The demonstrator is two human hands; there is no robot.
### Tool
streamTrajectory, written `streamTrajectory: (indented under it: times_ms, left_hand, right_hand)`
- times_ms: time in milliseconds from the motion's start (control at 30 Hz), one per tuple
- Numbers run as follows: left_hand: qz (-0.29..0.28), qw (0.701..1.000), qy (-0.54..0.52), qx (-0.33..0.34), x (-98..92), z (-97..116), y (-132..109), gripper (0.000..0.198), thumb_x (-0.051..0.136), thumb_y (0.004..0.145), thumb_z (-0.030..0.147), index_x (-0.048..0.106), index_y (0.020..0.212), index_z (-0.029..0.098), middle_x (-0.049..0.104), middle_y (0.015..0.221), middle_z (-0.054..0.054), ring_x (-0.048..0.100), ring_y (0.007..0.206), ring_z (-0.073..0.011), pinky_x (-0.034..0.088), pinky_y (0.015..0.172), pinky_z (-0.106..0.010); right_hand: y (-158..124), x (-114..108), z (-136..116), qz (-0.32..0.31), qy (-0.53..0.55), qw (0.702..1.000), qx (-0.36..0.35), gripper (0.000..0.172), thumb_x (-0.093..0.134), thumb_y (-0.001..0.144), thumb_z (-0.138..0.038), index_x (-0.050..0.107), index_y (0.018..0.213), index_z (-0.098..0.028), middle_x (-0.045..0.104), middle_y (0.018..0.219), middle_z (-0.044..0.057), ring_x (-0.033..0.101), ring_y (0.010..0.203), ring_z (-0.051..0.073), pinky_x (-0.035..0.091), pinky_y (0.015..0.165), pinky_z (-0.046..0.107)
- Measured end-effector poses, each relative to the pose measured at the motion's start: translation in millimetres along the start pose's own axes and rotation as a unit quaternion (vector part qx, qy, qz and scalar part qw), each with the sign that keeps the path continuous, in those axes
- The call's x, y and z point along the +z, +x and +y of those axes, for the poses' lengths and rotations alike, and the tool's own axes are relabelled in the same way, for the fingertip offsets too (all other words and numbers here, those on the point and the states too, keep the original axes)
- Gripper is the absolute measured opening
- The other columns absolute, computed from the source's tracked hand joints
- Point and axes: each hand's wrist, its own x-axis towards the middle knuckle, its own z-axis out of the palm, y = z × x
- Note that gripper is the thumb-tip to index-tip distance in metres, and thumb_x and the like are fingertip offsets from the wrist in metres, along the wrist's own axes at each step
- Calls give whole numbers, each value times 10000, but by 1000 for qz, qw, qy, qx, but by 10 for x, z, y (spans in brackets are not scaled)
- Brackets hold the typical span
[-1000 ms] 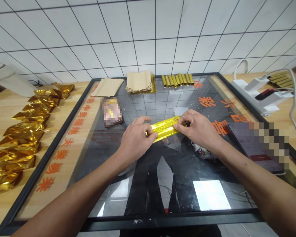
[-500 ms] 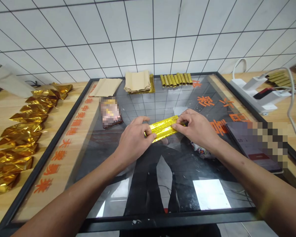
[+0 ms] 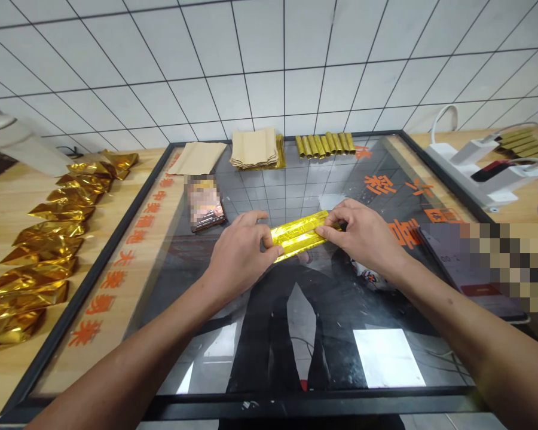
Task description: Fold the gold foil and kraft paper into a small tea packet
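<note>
A folded strip of shiny gold foil paper (image 3: 299, 234) lies slantwise over the middle of the glass tabletop, a lengthwise crease running along it. My left hand (image 3: 241, 251) pinches its left end between thumb and fingers. At the right end, my right hand (image 3: 357, 233) presses the foil with thumb and fingertips closed; part of that end is hidden beneath the fingers. Beyond my hands stand a stack of tan paper sheets with gold foil backing (image 3: 253, 148) and a row of small gold paper rolls (image 3: 325, 145).
Folded gold foil pieces (image 3: 49, 233) line the left wooden surface. A small dark packet (image 3: 206, 206) and tan sheets (image 3: 198, 157) lie at the back left of the glass. On the right are a phone (image 3: 466, 275), a white power strip (image 3: 470, 173) with cables, and a crumpled wrapper (image 3: 368, 276).
The whole view has shifted slightly, moving things a little to the right in the picture. Both hands keep hold of the gold foil paper, whose top face looks more spread and flatter.
</note>
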Motion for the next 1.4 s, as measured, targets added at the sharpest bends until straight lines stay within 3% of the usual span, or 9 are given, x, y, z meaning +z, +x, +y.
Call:
streamTrajectory:
  times_ms: [133, 300, 467, 567, 700, 867, 1400]
  left_hand:
    - [13, 1000, 16, 12, -9, -40, -4, 198, 828, 856, 226, 633, 894, 229, 682, 1422, -127, 648, 1342, -340, 525, 1143, -551]
    - [12, 997, 42, 64, -6, -52, -35, 162, 771, 926, 218, 691, 1067, 208, 636, 1482, -153, 617, 1381, -345, 520, 1153, -546]
    - [0, 981, 129, 147, 8, 236, -166, 218, 538, 1074, 196, 730, 1168, 147, 649, 1439, -183, 605, 1363, -358, 519, 1149, -543]
    - [-47, 972, 151, 174, 63, 446, -274, 277, 520, 1109, 269, 726, 1227, 126, 703, 1345, -183, 666, 1260, -340, 571, 1084, -511]
    - [-32, 959, 190, 209, 181, 550, -397, 408, 546, 1118, 368, 702, 1335, 60, 689, 1452, -234, 664, 1350, -344, 566, 1120, -462]
    - [-24, 950, 227, 214, 262, 563, -484, 525, 576, 1108, 439, 660, 1436, 37, 583, 1597, -284, 583, 1495, -386, 525, 1201, -497]
    - [-26, 956, 205, 206, 312, 597, -522, 529, 603, 1095, 451, 641, 1460, 69, 579, 1595, -296, 596, 1484, -398, 541, 1178, -505]
  right_hand:
    - [0, 4, 11, -2, 2, 1000, -4, 167, 759, 927, -332, 729, 782, -255, 687, 925, 48, 683, 918, 265, 517, 809, 389]
    - [1, 32, 47, 14, -5, 1000, -14, 175, 772, 922, -340, 720, 780, -253, 698, 930, 49, 682, 897, 262, 511, 798, 391]
    - [-6, 58, 89, 21, -16, 999, -19, 174, 776, 926, -353, 725, 795, -250, 703, 932, 45, 685, 890, 260, 508, 797, 392]
    - [-11, 55, 103, 23, -13, 999, -33, 173, 771, 926, -346, 711, 794, -251, 709, 937, 49, 687, 885, 259, 517, 801, 395]
    - [-18, 54, 103, 29, -8, 999, -45, 189, 748, 944, -365, 711, 793, -257, 703, 923, 50, 684, 869, 255, 509, 790, 397]
    - [-28, 57, 90, 32, -6, 998, -48, 202, 729, 958, -363, 708, 787, -258, 698, 903, 46, 679, 863, 251, 489, 780, 397]
    - [-35, 57, 91, 33, 2, 998, -50, 197, 731, 957, -361, 712, 791, -257, 699, 904, 42, 677, 851, 247, 481, 762, 388]
